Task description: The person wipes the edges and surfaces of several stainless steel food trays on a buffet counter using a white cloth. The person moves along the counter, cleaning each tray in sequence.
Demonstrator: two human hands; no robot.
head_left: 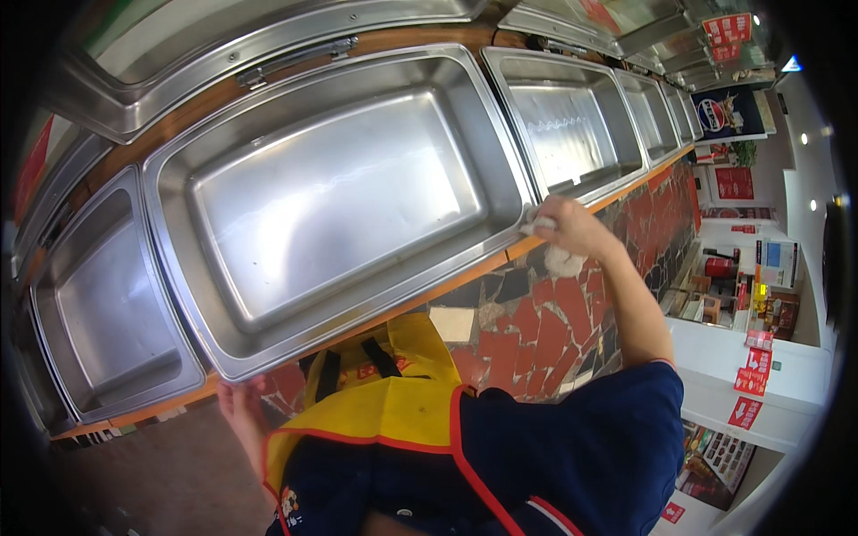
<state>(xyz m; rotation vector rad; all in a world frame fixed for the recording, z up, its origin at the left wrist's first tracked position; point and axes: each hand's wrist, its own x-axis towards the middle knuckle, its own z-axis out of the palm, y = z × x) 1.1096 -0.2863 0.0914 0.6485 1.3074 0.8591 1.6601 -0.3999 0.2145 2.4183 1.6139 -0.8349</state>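
Observation:
A large, shallow rectangular stainless steel pan (331,201) sits in the counter in front of me, with nothing inside it. My right hand (565,225) is closed around a white cloth (565,261). Part of the cloth bunches at the fingertips, against the pan's near right corner, and the rest hangs below the hand. My left hand (243,406) is at the near left corner, its fingers pointing up against the rim from below. Those fingers look stretched, though the rim hides their tips.
More steel pans line the counter, one to the left (121,313) and several to the right (572,116). Raised metal-framed lids (206,54) stand behind them. A wooden edge (429,290) runs along the front, above a red and black stone-patterned counter face (500,335).

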